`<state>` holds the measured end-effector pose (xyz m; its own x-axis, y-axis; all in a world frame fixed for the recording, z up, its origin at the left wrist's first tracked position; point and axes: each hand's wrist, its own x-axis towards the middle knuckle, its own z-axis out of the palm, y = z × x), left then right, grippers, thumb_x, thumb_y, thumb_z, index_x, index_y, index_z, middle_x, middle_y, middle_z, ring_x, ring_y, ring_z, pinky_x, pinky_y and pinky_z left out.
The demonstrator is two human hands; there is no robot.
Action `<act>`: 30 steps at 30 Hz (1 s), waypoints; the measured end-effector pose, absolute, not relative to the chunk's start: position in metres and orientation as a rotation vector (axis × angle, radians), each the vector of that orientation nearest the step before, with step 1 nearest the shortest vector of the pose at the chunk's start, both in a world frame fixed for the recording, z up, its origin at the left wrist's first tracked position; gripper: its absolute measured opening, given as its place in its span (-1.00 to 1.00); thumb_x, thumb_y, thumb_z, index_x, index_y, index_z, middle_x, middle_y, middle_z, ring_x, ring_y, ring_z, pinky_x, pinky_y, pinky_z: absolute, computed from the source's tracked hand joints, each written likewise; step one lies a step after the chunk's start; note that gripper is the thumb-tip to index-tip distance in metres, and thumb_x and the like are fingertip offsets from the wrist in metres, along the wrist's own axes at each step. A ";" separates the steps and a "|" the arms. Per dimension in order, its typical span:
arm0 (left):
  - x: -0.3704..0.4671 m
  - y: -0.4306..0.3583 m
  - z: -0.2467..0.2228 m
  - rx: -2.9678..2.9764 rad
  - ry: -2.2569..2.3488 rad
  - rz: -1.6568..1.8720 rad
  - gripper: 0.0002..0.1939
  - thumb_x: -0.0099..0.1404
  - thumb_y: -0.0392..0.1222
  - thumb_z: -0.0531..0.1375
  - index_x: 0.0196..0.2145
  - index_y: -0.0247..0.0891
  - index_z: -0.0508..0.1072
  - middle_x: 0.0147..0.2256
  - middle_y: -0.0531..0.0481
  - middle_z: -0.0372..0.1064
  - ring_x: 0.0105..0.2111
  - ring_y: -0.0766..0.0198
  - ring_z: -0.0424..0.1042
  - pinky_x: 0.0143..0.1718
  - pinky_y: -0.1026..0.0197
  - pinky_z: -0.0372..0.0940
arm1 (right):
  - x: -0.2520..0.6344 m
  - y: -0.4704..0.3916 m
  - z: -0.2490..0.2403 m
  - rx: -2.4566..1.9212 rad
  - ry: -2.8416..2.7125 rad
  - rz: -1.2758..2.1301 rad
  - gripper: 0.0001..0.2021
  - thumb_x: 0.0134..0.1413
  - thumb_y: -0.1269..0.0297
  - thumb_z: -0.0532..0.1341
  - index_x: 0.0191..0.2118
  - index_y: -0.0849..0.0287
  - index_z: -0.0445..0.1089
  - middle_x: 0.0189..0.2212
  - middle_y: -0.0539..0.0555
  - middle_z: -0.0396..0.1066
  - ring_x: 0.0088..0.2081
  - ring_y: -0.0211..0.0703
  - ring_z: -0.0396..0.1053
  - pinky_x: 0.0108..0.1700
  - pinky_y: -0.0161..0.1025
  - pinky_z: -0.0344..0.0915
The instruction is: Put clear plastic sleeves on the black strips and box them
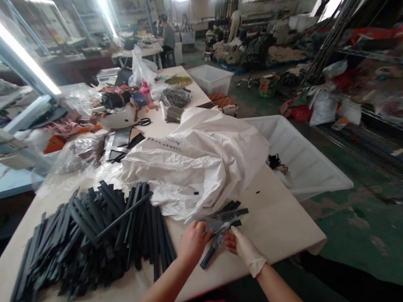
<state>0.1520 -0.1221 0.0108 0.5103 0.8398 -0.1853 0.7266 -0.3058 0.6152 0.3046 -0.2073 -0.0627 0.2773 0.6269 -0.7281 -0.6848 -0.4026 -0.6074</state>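
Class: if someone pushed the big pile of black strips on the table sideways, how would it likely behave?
The pile of black strips is loose and criss-crossed, so it would probably spread and slide apart, not move as one. Each strip looks thin, flat and straight, so likely light, fairly stiff, unlikely to roll.

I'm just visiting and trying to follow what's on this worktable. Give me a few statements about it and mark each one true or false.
1. Both hands, left hand and right hand, are on a few dark strips near the table's front edge. True.
2. The right hand is bare. False: it wears a light glove; the left is bare.
3. A big pile of dark strips lies left of the hands. True.
4. The white tub is on top of the table. False: it sits beside the table's right edge.
5. A crumpled white sack lies behind the hands. True.
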 end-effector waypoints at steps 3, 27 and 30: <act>0.136 -0.103 0.008 1.925 1.560 0.449 -0.71 0.14 -0.07 0.12 -0.21 -0.27 0.32 -0.22 -0.12 0.29 -0.17 0.12 0.29 -0.12 0.14 0.13 | 0.305 -0.205 -0.072 -1.419 0.154 1.413 -0.76 -0.07 0.10 0.19 -0.43 0.20 0.36 -0.57 0.04 0.44 -0.65 -0.31 0.34 -0.59 -0.37 0.25; 0.043 -0.062 0.084 2.207 1.572 0.277 -0.68 0.26 -0.18 0.00 -0.02 -0.20 0.26 -0.31 0.00 0.37 -0.31 0.31 0.36 -0.29 0.31 0.21 | 0.203 -0.152 0.078 -1.067 -0.862 1.689 -0.66 -0.14 0.03 0.26 -0.62 0.23 0.37 -0.74 -0.11 0.16 -0.66 -0.42 0.05 -0.58 -0.40 -0.01; 0.000 -0.023 0.074 2.258 1.873 0.083 -0.73 0.25 -0.30 -0.03 -0.14 -0.30 0.36 -0.20 -0.20 0.35 -0.16 0.11 0.33 -0.15 0.10 0.16 | 0.215 -0.135 0.072 -1.092 -0.577 1.582 -0.67 -0.23 0.02 0.32 -0.62 0.21 0.34 -0.72 -0.11 0.21 -0.65 -0.42 0.11 -0.60 -0.41 0.03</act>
<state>0.0004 -0.0235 0.0736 0.1926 0.9774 -0.0875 0.9658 -0.1730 0.1933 0.2148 -0.1347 0.0724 -0.0018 0.9369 -0.3496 -0.4918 -0.3053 -0.8155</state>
